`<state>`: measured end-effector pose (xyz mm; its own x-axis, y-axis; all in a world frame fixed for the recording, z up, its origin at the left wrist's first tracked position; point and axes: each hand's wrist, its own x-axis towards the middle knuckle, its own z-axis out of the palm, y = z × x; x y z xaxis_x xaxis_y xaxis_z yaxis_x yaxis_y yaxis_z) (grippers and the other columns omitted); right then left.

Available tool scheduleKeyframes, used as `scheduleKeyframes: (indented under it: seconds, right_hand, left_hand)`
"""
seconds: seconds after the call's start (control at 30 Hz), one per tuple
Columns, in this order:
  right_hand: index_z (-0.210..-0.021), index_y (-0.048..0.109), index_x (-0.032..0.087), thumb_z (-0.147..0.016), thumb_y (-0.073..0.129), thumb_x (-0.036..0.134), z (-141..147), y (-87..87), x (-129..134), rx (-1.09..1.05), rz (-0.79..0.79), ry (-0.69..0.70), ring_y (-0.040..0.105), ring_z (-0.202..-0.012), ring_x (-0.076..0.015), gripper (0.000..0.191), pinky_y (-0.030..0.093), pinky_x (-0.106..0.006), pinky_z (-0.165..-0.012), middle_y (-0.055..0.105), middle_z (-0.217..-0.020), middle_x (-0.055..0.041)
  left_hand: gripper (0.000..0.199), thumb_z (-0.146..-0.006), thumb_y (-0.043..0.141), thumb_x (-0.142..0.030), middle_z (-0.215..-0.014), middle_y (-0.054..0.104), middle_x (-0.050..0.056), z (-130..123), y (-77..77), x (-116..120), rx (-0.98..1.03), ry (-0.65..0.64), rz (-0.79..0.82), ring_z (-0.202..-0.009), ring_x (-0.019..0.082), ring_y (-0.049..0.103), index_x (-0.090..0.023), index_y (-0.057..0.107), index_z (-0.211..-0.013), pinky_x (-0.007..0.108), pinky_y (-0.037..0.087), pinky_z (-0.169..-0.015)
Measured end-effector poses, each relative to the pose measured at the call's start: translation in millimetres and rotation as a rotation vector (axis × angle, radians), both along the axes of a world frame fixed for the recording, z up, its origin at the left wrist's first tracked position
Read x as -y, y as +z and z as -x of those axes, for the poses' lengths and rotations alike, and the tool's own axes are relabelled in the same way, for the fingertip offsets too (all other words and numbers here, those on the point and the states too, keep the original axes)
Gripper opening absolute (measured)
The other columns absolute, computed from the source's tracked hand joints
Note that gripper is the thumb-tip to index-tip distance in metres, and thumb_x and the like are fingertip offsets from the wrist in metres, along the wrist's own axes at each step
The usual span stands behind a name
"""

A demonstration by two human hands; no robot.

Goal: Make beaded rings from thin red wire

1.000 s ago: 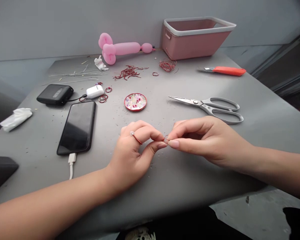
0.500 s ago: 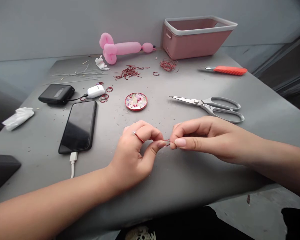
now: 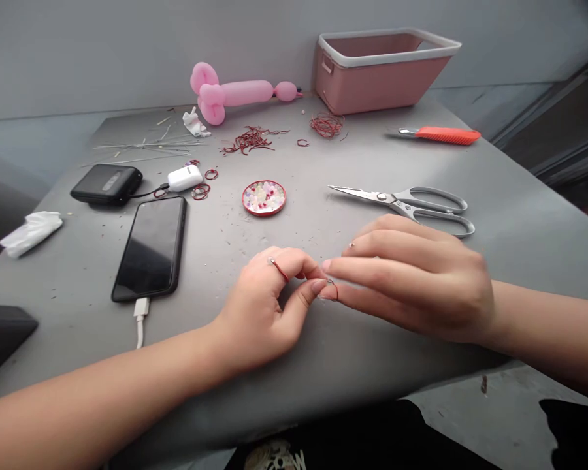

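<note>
Pinching thin reddish wire loop (image 3: 336, 291) between thumb and forefinger, left hand (image 3: 264, 307) showed narrow, firm grip over near part of counter (image 3: 353, 375). Right hand (image 3: 416, 281): fingers extended, one fingertip at loop; whether closed on it could not be told, owing to blur. Loop judged very light, springy, easily bent; best held by fingertips at edge, without squeezing curve. Scissors (image 3: 383, 197) lay just beyond right hand.

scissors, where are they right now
In the head view, the scissors lie right of centre on the grey table, just beyond the right hand, with the bead dish to their left and the orange-handled tool farther back.
</note>
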<state>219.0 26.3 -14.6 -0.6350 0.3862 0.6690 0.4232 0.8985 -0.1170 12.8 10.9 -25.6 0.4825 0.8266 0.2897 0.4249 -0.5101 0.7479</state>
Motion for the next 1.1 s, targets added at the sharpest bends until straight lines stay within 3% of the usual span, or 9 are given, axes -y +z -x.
scheduleKeyframes:
  seconds: [0.1,0.23,0.3,0.4,0.57,0.7,0.9,1.1]
  right_hand:
    - [-0.092,0.067,0.025,-0.089,0.061,0.017,2,-4.3,2,-0.032,0.04,0.091,0.056,-0.07,-0.0147,0.011,0.048,-0.031,-0.064,0.063,-0.08,-0.0037]
    - [-0.091,0.067,0.021,-0.101,0.04,0.032,-2,4.2,6,-0.15,0.429,0.184,0.06,-0.072,-0.0135,0.031,0.051,-0.028,-0.064,0.063,-0.084,-0.0064]
    - [-0.098,0.068,0.022,-0.102,0.037,0.037,-5,10.8,5,-0.208,0.531,0.15,0.063,-0.075,-0.0148,0.035,0.052,-0.029,-0.066,0.065,-0.085,-0.0065]
    - [-0.105,0.066,0.022,-0.098,0.047,0.041,-8,14.8,-3,-0.204,0.561,0.14,0.064,-0.078,-0.0169,0.028,0.054,-0.031,-0.069,0.068,-0.086,-0.0068]
    - [-0.094,0.065,0.018,-0.091,0.061,0.019,-3,9.1,-11,-0.134,0.512,0.188,0.063,-0.074,-0.0108,0.006,0.053,-0.023,-0.066,0.068,-0.082,-0.0032]
    - [-0.087,0.064,0.018,-0.091,0.058,0.014,-1,9.5,-6,-0.079,0.431,0.117,0.061,-0.068,-0.0089,0.008,0.051,-0.021,-0.062,0.067,-0.077,-0.0017]
    - [-0.084,0.062,0.022,-0.091,0.056,0.015,4,6.0,-1,-0.109,0.34,-0.009,0.062,-0.064,-0.0118,0.011,0.051,-0.024,-0.058,0.067,-0.072,-0.001]
    - [-0.091,0.062,0.02,-0.09,0.057,0.012,1,-1.6,-2,0.008,-0.001,-0.003,0.057,-0.066,-0.0143,0.009,0.051,-0.028,-0.061,0.062,-0.074,-0.0043]
  left_hand:
    - [0.011,-0.087,0.049,-0.01,-0.078,0.066,0.002,0,-0.8,0,-0.046,-0.03,-0.033,-0.074,0.015,0.057,-0.016,0.058,-0.083,0.031,0.046,-0.071]
    - [0.01,-0.088,0.052,-0.013,-0.073,0.063,0.001,-1,-1.5,1,-0.079,0.008,0.024,-0.071,0.015,0.056,-0.016,0.058,-0.081,0.031,0.044,-0.069]
    - [0.009,-0.088,0.055,-0.016,-0.073,0.063,0.0,-1,-1.5,0,-0.024,0.031,0.079,-0.07,0.014,0.057,-0.017,0.058,-0.079,0.029,0.044,-0.068]
    - [0.011,-0.091,0.055,-0.022,-0.078,0.067,0.0,-1,-1.2,-1,0.151,0.027,0.201,-0.073,0.013,0.061,-0.018,0.06,-0.083,0.027,0.047,-0.07]
    - [0.012,-0.091,0.058,-0.025,-0.075,0.067,0.0,0,0.5,-1,0.284,0.01,0.331,-0.07,0.011,0.062,-0.017,0.061,-0.082,0.024,0.049,-0.067]
    - [0.012,-0.091,0.058,-0.024,-0.074,0.068,0.001,-1,1.2,0,0.289,-0.026,0.335,-0.069,0.011,0.063,-0.018,0.063,-0.083,0.023,0.05,-0.066]
    - [0.014,-0.081,0.071,-0.026,-0.086,0.071,0.004,-1,-3.4,1,0.276,0.004,0.221,-0.082,0.016,0.066,-0.018,0.064,-0.091,0.03,0.053,-0.079]
    - [0.011,-0.086,0.067,-0.03,-0.08,0.073,0.003,-2,-6.1,1,0.327,0.084,0.305,-0.076,0.016,0.069,-0.019,0.067,-0.084,0.029,0.055,-0.073]
